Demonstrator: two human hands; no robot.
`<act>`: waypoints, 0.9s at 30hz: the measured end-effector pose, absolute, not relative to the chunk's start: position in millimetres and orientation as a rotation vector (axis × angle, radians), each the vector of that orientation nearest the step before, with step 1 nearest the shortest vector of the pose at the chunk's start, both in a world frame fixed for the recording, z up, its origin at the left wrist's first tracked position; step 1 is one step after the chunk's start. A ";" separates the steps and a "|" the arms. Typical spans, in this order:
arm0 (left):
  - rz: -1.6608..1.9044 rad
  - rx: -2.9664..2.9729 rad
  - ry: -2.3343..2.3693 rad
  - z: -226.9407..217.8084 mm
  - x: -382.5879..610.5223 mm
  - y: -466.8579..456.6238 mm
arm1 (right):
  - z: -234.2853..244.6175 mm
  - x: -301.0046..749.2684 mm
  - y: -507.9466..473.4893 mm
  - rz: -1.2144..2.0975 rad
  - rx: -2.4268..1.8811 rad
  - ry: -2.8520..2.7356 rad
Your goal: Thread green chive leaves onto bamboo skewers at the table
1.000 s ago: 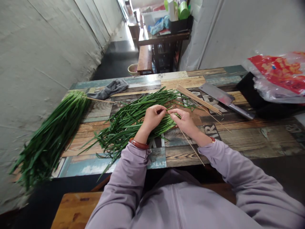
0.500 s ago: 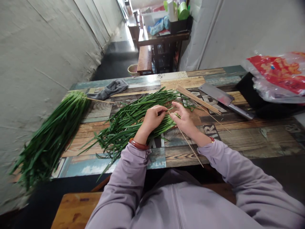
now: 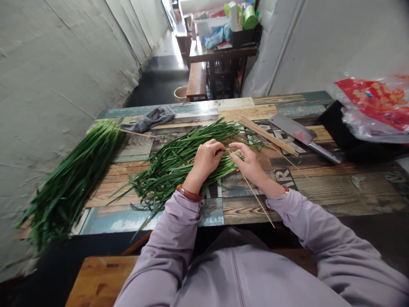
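Note:
Over the loose pile of garlic chives [image 3: 179, 147], my left hand [image 3: 208, 158] is closed, its fingertips pinching a chive stalk. My right hand [image 3: 248, 162] is closed on a thin bamboo skewer [image 3: 258, 198], whose lower end slants towards me over the table's near edge. A short green stalk bridges the gap between the two sets of fingertips, by the skewer's upper end. Exactly how stalk and skewer meet there is too small to make out. Pale stem ends of the pile lie just under my hands.
A thick bunch of chives [image 3: 76, 179] lies at the left, a skewer beside its stems. Behind the pile is a grey cloth [image 3: 153, 119]. On the right are a bundle of skewers [image 3: 268, 135], a cleaver [image 3: 295, 130] and a red-and-clear plastic bag [image 3: 377, 102] on a black object.
My right fingers have curled in, and the hands are slightly closer together around the stalk. The whole view has shifted slightly; the things on the table lie as before.

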State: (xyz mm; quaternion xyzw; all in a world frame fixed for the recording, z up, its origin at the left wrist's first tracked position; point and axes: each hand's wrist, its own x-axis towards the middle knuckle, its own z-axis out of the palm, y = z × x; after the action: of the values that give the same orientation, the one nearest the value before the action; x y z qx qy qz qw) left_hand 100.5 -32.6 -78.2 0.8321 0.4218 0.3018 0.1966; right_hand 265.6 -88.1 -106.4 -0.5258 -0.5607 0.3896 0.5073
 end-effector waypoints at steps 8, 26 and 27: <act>0.765 2.352 1.058 -71.7 99.6 -35.9 | -109.5 267.7 -88.4 0.992 -1.263 -1.327; 0.735 2.414 1.631 -67.6 80.7 -16.2 | -116.3 266.0 -81.4 0.764 -1.376 -1.421; 0.705 2.434 1.728 -67.9 77.0 -13.5 | -117.0 266.0 -80.8 0.751 -1.374 -1.428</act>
State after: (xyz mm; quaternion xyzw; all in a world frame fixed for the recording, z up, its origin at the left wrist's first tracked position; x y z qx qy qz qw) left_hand 77.0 -13.5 -67.9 0.7931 0.5629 0.2296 0.0373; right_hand 266.0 -80.8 -117.0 -0.5655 -0.5878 0.3089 0.4891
